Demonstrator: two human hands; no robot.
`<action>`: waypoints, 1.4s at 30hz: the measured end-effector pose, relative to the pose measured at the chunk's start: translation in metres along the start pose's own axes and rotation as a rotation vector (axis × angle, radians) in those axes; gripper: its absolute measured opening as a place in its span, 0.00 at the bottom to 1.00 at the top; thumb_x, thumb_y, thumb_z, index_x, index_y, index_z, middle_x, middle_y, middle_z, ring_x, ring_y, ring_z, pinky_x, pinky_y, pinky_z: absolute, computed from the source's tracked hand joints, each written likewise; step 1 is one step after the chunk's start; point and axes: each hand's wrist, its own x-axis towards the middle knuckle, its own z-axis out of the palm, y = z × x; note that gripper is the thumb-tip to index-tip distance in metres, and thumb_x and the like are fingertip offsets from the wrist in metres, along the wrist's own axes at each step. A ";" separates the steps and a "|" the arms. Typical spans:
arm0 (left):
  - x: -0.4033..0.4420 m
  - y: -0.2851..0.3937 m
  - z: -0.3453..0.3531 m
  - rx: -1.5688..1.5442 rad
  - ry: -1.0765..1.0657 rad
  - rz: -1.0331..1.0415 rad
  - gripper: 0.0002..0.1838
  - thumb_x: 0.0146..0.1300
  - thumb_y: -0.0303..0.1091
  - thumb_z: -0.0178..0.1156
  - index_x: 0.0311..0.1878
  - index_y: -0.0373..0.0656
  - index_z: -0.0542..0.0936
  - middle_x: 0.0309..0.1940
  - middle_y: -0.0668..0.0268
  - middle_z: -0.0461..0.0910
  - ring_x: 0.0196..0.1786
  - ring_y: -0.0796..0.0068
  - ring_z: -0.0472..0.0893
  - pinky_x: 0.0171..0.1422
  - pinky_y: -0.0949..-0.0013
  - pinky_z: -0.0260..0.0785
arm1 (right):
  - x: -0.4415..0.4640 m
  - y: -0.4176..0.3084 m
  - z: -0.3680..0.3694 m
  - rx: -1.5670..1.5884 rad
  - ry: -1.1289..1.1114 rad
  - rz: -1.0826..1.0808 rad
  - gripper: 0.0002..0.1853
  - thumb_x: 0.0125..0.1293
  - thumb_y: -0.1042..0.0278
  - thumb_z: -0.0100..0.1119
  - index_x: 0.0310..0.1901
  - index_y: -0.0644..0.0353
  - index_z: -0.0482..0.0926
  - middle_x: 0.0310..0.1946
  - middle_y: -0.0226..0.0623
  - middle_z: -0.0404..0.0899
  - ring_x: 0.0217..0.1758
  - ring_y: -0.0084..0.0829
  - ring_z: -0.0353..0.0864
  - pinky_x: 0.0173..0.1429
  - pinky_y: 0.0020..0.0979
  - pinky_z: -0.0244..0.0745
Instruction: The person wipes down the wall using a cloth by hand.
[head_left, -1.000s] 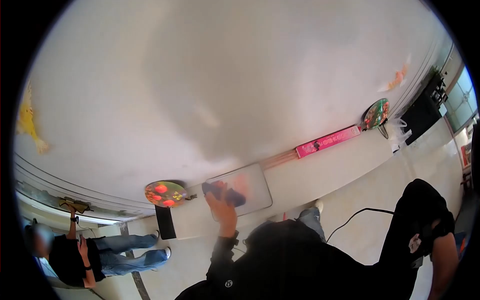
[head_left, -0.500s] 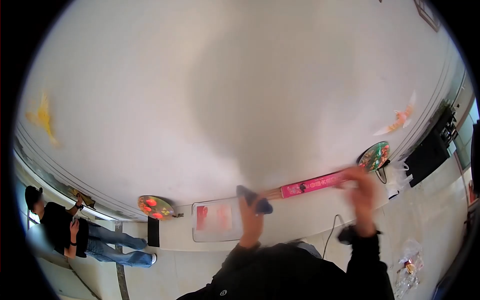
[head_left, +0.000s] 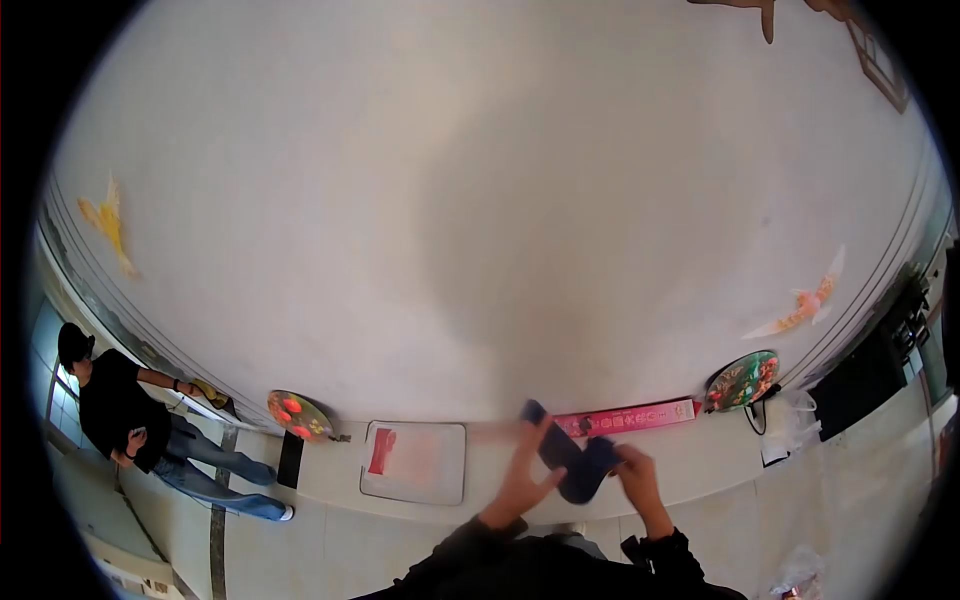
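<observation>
A long, dark blue piece of what looks like cloth (head_left: 575, 455) is bent between my two hands, above the front of the ledge. My left hand (head_left: 525, 478) grips its left side, with the fingers up along the upper end. At its right end, my right hand (head_left: 638, 474) pinches the edge between thumb and fingers. Just behind the cloth lies a long pink box (head_left: 640, 418) with printed lettering, partly covered by it. To the left of my left hand rests a clear tray (head_left: 413, 490) with red and pale pink contents.
Two round decorated panels stand against the wall: one with red fruit (head_left: 300, 415) at left, a green one (head_left: 742, 380) at right. A plastic bag (head_left: 795, 420) sits at the ledge's right end. A person in a black cap (head_left: 120, 410) stands at far left.
My right hand has come down and left from over the pink box and now holds the cloth's right end. The cloth is stretched longer. The other person's arm reaches farther toward the wall.
</observation>
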 end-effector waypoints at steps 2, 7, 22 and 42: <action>0.006 -0.005 -0.022 0.055 0.114 0.078 0.41 0.56 0.30 0.63 0.72 0.36 0.55 0.73 0.55 0.53 0.76 0.54 0.48 0.77 0.57 0.36 | 0.008 -0.009 -0.015 -0.204 0.372 -0.014 0.06 0.55 0.82 0.59 0.36 0.69 0.77 0.32 0.37 0.74 0.31 0.25 0.77 0.30 0.26 0.72; 0.038 0.014 -0.078 0.231 0.184 0.277 0.39 0.55 0.29 0.61 0.70 0.35 0.57 0.72 0.52 0.56 0.75 0.49 0.50 0.76 0.57 0.40 | 0.051 -0.090 -0.025 -0.220 0.574 -0.077 0.21 0.66 0.59 0.59 0.20 0.64 0.71 0.12 0.31 0.69 0.12 0.21 0.68 0.18 0.25 0.59; 0.177 0.092 -0.287 0.891 1.053 0.629 0.36 0.67 0.48 0.52 0.73 0.42 0.54 0.60 0.40 0.62 0.66 0.42 0.61 0.73 0.37 0.33 | 0.268 -0.434 0.185 -0.752 0.855 -1.743 0.16 0.59 0.73 0.55 0.49 0.69 0.73 0.47 0.57 0.74 0.53 0.54 0.73 0.59 0.41 0.69; 0.134 -0.079 -0.206 0.808 0.789 -0.063 0.48 0.65 0.59 0.47 0.70 0.24 0.44 0.61 0.28 0.55 0.66 0.34 0.57 0.75 0.45 0.39 | 0.324 -0.356 0.355 -0.872 -0.647 -1.932 0.18 0.58 0.69 0.58 0.51 0.59 0.72 0.57 0.46 0.68 0.65 0.44 0.63 0.74 0.44 0.49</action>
